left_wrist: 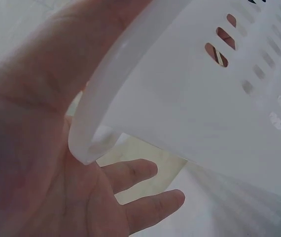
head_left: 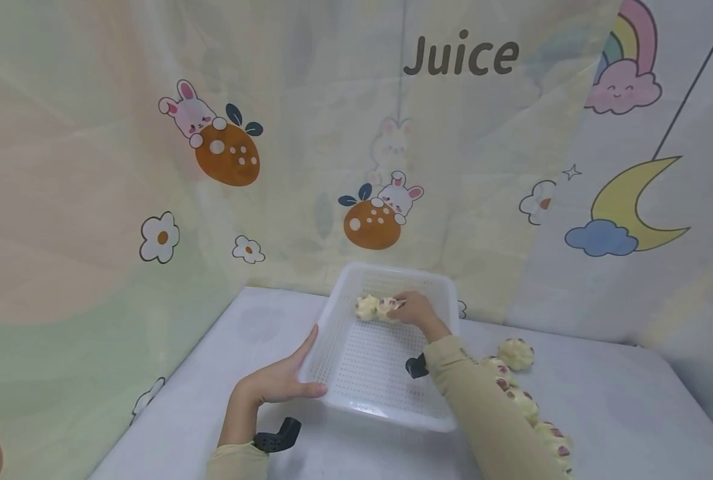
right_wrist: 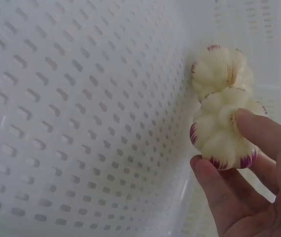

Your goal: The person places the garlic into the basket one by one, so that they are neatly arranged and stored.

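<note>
A white plastic basket (head_left: pixel 386 413) with a perforated bottom is tilted on the table. My left hand (head_left: pixel 281 377) holds its left side, with the rim (left_wrist: pixel 98 108) between thumb and fingers; two fingertips (left_wrist: pixel 150 210) show below the rim in the left wrist view. Inside the basket, near the far wall, my right hand (head_left: pixel 413 310) pinches a garlic bulb (right_wrist: pixel 224 131) with purple-streaked cloves, the thumb on its root end. Another garlic bulb (head_left: pixel 365 307) lies right against it, farther left in the head view.
More garlic bulbs lie in a row on the white table (head_left: pixel 620 400) to the right of the basket, among them one bulb (head_left: pixel 516 353) at the back; the right sleeve (head_left: pixel 482 400) partly covers some. A printed cloth backdrop (head_left: pixel 296 200) hangs behind the table.
</note>
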Motion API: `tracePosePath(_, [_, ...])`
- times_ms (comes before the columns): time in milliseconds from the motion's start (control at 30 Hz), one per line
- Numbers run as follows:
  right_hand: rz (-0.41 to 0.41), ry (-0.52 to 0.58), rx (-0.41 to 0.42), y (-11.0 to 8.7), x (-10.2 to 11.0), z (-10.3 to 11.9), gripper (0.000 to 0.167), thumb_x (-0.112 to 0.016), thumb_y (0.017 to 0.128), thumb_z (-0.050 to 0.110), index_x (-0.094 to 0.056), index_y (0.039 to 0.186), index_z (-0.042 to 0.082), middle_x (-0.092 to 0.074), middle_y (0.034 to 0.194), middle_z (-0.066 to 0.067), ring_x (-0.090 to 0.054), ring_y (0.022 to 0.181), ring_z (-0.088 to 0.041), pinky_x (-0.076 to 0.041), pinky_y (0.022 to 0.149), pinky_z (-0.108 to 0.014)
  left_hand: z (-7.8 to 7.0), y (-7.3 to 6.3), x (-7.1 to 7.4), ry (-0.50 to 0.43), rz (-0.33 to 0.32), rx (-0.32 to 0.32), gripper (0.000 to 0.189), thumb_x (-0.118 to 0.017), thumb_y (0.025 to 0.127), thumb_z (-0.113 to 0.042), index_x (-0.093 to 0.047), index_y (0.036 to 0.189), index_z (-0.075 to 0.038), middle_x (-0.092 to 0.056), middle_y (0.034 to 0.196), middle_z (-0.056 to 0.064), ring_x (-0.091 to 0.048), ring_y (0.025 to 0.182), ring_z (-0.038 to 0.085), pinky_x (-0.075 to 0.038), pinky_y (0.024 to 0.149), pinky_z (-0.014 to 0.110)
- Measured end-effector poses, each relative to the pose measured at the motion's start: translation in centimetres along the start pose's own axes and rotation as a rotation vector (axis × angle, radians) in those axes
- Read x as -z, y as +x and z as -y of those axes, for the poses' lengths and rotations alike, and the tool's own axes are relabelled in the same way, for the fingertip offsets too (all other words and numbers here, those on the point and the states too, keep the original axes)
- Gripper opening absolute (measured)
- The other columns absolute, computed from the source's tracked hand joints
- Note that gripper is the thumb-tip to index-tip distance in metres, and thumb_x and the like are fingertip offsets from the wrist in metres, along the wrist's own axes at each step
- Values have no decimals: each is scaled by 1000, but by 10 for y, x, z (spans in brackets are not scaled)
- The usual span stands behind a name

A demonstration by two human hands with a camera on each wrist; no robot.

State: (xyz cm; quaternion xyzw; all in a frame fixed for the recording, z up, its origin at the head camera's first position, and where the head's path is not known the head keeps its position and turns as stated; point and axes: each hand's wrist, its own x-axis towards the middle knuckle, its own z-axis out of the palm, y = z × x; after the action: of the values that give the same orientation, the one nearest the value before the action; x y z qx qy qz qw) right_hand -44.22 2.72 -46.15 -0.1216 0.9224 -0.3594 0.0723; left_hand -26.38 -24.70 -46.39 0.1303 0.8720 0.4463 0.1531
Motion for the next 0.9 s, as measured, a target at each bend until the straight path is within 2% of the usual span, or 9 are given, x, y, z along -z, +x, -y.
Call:
tracePosePath(200, [65,9,1,0,-3,-4,52,-73,81,19,-58,127,0,-66,110,-18,-66,79,-22,-54,73,-34,4,2,-2,23,-10,5,116,-74,78,-45,13,152,-24,-5,160,15,-20,144,31,-26,111,52])
tracePosePath(400, [110,4,-7,4,-3,-8,54,-73,81,17,-56,129,0,-64,114,-18,-67,82,-22,-54,76,-34,5,2,-1,31,-19,6,113,-73,80,-41,12,152,-26,-3,160,13,-19,144,31,-25,111,52])
tracePosePath(567, [93,-36,-31,7,2,-11,52,-73,82,21,-58,128,2,-65,114,-15,-66,84,-21,-52,81,-36,-1,5,2,51,-15,22,111,-72,81,-42,13,151,-30,-3,160,11,-19,144,29,-24,112,51])
tracePosePath(733, [50,-102,19,8,2,-7,50,-74,80,22,-62,122,-1,-67,114,-16,-64,96,-27,-49,88,-40,-4,2,2,41,-33,44,113,-73,79,-45,11,152,-29,-5,160,12,-21,144,31,-25,111,53])
tracePosePath(900, [29,-91,-6,4,0,-6,47,-75,79,20,-63,119,-2,-65,118,-16,-61,106,-30,-47,93,-42,-6,-1,-4,25,-27,54,114,-73,79,-45,11,152,-26,-7,160,14,-27,141,31,-28,109,53])
